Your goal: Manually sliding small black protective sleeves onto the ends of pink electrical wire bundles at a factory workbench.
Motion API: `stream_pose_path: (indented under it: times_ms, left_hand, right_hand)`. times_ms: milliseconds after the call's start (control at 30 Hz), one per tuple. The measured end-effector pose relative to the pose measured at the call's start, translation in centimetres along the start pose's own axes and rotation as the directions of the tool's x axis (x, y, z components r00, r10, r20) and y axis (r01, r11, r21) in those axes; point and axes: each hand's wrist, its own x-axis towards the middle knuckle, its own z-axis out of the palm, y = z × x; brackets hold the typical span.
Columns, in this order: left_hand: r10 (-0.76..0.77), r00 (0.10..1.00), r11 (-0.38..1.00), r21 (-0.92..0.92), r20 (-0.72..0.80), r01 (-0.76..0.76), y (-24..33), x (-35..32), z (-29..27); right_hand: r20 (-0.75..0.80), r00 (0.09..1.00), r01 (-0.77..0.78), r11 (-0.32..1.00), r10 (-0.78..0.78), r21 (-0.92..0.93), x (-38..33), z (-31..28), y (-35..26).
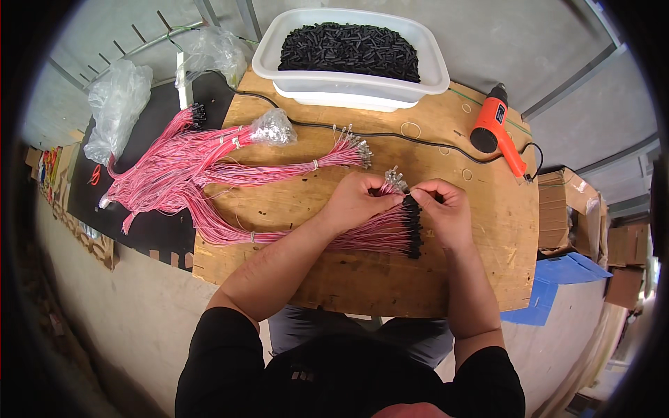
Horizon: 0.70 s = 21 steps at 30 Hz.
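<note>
Pink wires (160,167), several tied bundles, run from black surface (167,242) at L across wooden desk (362,289); ties (316,164) prob. stop splaying. Clear plastic bag (120,101) lies by far-L end; smaller bag (273,127) wraps one bundle's tips, prob. to guard them. Top ctr: white plastic tub (263,66), heaped w/ short black tubes (348,52), likely set for easy reach. L hand (359,202) closed round nearest wires just behind bare metal terminals (394,182), likely to steady them. R hand (446,209): thumb & index nipped tog. on small dark piece (410,198), poss. a tube; too tiny to be sure. Below: black-capped ends (414,233), fanned in a row, prob. so each sits separate. Far R: orange heat gun (490,120), nozzle toward wall, parked away from wires; open cardboard box (556,209) beyond desk edge, contents unclear.
</note>
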Motion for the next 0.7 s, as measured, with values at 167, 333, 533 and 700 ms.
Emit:
stream_pose_path:
  times_ms: [167, 333, 533, 700]
  left_hand:
    - [0.004, 1.0, 0.998, 0.065, -0.015, -0.003, 0.5, 0.0, -0.2]
    - [0.043, 0.996, 0.998, 0.051, -0.073, -0.039, -0.4, 0.1, 0.2]
    - [-0.068, 0.996, 0.994, -0.084, -0.058, 0.063, -0.6, 0.1, 0.2]
    - [-0.089, 0.995, 0.986, -0.145, -0.05, 0.081, 0.3, 0.0, 0.2]
  right_hand:
    - [0.025, 1.0, -0.01, 1.0, 0.009, 0.023, -0.1, 0.2, -0.2]
    - [0.131, 0.976, -0.219, 0.81, 0.176, 0.543, 0.6, -1.5, -0.2]
    - [0.076, 0.96, -0.209, 0.513, 0.268, 0.833, 1.9, -4.0, 1.7]
    - [0.04, 0.952, -0.198, 0.509, 0.305, 0.838, 2.1, -3.7, 1.7]
